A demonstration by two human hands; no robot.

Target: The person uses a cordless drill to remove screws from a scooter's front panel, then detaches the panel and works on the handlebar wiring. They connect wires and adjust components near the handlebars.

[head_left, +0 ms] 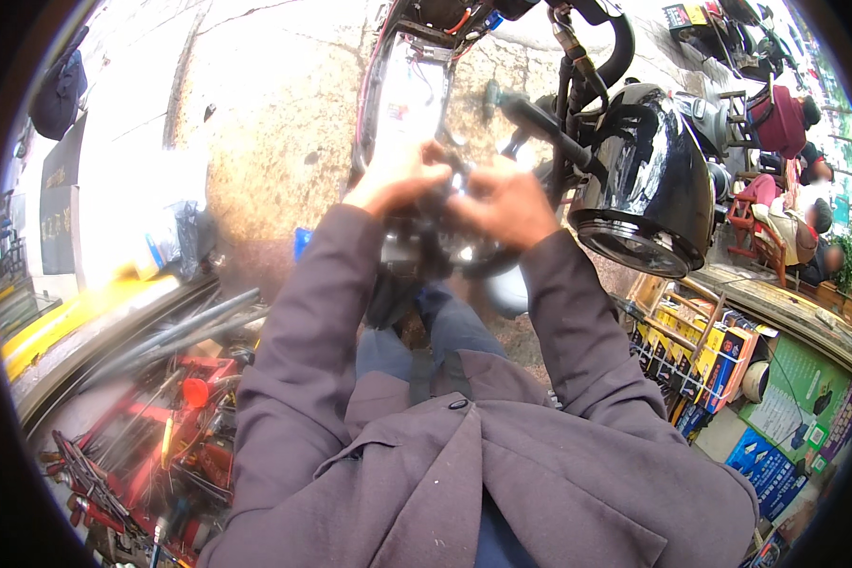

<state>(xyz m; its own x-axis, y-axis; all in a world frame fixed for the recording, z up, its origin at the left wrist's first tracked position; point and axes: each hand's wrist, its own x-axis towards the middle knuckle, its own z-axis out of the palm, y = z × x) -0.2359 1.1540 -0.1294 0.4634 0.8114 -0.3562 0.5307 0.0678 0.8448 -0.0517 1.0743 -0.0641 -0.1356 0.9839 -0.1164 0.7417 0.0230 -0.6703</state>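
Note:
My left hand [404,180] and my right hand [508,202] are close together in front of me, fingers curled inward. Both look closed on or around a dark, shiny part [435,237] between them, too blurred to name. Just beyond my left hand lies a long, narrow tray-like part [409,90] with a dark rim, its inside washed out by glare. To the right of my right hand are a black handlebar-like grip [549,128] and a large glossy black rounded shell [648,170] with a rimmed end, apparently parts of a motorcycle.
At lower left, a red toolbox [213,454] holds several tools, with metal bars [185,331] above it. Boxed goods [705,350] and a green printed board [805,398] stand at right. People [781,123] sit at the far right. Stained pavement [275,142] extends ahead.

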